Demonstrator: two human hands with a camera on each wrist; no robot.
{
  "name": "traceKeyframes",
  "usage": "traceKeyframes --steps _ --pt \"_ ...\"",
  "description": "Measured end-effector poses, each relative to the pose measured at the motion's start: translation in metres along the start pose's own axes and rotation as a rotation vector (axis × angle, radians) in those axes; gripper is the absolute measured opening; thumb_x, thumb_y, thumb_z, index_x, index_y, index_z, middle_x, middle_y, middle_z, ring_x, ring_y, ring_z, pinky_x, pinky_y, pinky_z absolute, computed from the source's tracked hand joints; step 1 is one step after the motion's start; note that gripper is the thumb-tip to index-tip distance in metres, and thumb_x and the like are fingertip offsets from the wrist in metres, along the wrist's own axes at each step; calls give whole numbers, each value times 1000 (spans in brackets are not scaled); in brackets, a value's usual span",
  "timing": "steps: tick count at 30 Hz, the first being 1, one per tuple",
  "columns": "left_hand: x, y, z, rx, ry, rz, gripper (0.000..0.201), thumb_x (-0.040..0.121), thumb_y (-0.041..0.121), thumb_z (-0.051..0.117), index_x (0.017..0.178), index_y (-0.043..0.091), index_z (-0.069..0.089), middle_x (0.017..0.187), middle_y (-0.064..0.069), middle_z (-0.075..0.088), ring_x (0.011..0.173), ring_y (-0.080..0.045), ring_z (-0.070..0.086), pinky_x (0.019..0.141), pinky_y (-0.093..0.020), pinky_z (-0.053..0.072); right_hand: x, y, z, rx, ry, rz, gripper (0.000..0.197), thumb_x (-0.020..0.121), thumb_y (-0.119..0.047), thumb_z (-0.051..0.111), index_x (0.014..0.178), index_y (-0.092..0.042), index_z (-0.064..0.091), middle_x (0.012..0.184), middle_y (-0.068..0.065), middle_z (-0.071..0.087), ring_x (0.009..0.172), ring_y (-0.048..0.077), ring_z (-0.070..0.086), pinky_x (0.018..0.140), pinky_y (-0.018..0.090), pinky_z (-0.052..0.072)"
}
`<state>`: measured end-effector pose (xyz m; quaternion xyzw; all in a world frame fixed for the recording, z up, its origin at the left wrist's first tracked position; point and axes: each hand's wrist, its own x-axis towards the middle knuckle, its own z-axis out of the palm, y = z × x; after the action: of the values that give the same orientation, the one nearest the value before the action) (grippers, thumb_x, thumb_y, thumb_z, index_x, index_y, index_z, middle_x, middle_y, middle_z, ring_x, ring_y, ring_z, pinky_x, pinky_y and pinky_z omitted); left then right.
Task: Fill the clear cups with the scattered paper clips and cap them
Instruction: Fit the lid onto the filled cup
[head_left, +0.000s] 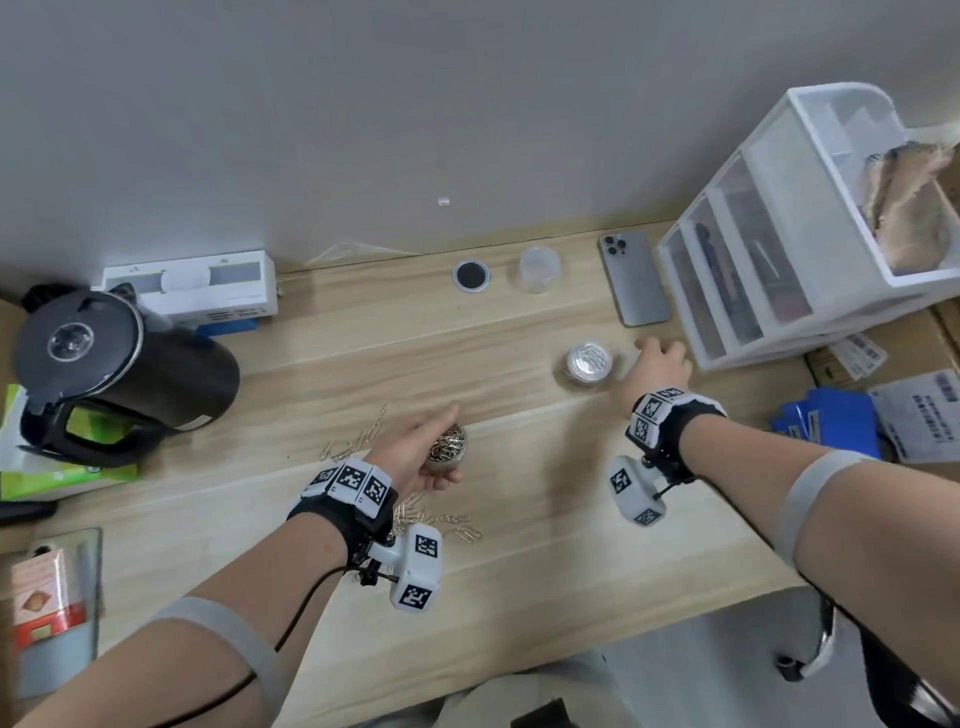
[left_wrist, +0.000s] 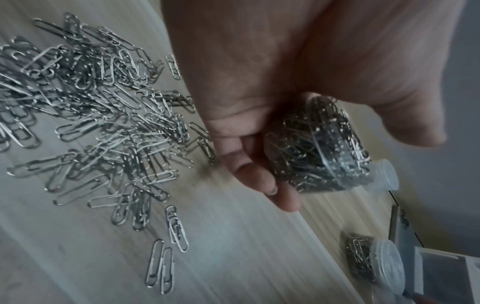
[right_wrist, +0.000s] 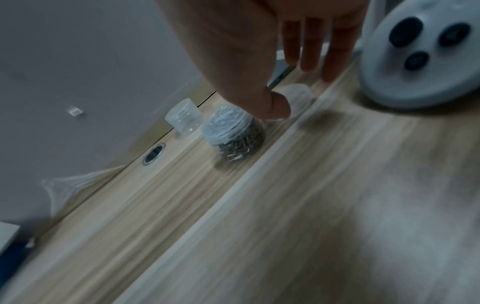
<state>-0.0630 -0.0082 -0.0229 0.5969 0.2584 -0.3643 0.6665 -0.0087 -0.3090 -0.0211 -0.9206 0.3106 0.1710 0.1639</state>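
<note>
My left hand (head_left: 455, 441) grips a clear cup (head_left: 447, 448) packed with paper clips and without a lid, held tilted just above the desk. Loose paper clips (left_wrist: 91, 113) lie in a heap to its left and under the wrist (head_left: 441, 519). A second clip-filled cup with its lid on (head_left: 587, 361) stands to the right. My right hand (head_left: 657, 351) hovers just right of it, fingers straight and holding nothing, thumb tip near its side. A blurred, translucent round piece (right_wrist: 298, 98), perhaps a lid, lies beyond the thumb. An empty capped cup (head_left: 540, 267) stands at the back.
A phone (head_left: 634, 278) lies face down at the back right beside a white drawer unit (head_left: 753, 249). A dark kettle (head_left: 124, 364) and a white box (head_left: 192, 286) stand at the left. A cable hole (head_left: 470, 274) sits near the wall. Blue packets (head_left: 831, 421) lie far right.
</note>
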Motion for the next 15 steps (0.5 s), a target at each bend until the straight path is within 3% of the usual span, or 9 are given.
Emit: traceKeyframes --steps 3,8,11,15 --pt "4 9 6 -39 10 -60 52 87 57 65 114 13 59 85 -20 66 56 -29 64 50 -29 51 14 -3 5 -99 -92 -30 62 79 -4 54 137 -23 40 136 14 31 124 37 35 100 50 38" --pt "5 23 9 -112 22 -160 39 100 49 44 112 14 56 78 -18 64 50 -29 62 49 -27 48 21 -7 14 -172 -94 -72 47 83 -6 54 127 -22 52 129 15 38 119 39 38 95 50 42" --pt "3 26 8 -164 -2 -167 37 101 38 36 110 9 56 84 -22 68 52 -29 61 48 -26 46 20 -5 4 -143 -45 -58 48 82 -19 61 129 -16 49 131 18 38 120 39 38 92 48 42" --pt "-3 30 7 -180 -27 -134 28 96 25 38 102 7 58 94 -23 70 53 -29 61 49 -26 43 15 -2 -12 -66 119 -83 52 81 -37 60 126 -15 46 134 18 38 127 39 32 92 48 43"
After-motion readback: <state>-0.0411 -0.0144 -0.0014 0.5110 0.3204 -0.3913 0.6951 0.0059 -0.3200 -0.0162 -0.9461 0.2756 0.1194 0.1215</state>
